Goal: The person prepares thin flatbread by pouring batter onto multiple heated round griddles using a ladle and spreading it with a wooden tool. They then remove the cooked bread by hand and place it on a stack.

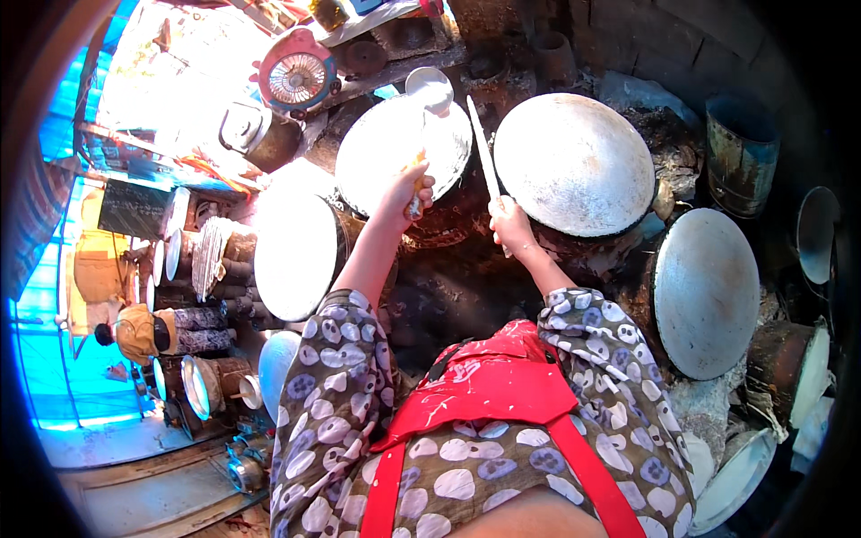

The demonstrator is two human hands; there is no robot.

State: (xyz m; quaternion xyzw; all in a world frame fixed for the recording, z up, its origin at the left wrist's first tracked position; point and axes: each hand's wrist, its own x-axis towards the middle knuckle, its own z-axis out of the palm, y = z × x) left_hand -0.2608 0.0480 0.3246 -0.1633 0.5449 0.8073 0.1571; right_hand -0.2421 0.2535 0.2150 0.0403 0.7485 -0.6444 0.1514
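My left hand (pixel 414 191) is closed around the yellowish handle of a metal ladle (pixel 430 91). The ladle's bowl lies over the far rim of a round flat pan (pixel 370 144), whose top is bright white in the glare. In my right hand (pixel 512 225) is a long, thin, pale stick (pixel 483 144), pointing away from me. Its upper length passes between that pan and a second round flat pan (pixel 572 165) on the right. Whether the ladle holds anything is hard to tell in the glare.
Another round pan (pixel 706 292) sits right of my arm, and a bright one (pixel 292 259) at left. A fan (pixel 296 77) stands at the back; a rusty metal bucket (pixel 742 155) is far right. Beyond, at left, a person (pixel 161 329) is near stacked flat rounds (pixel 212 259).
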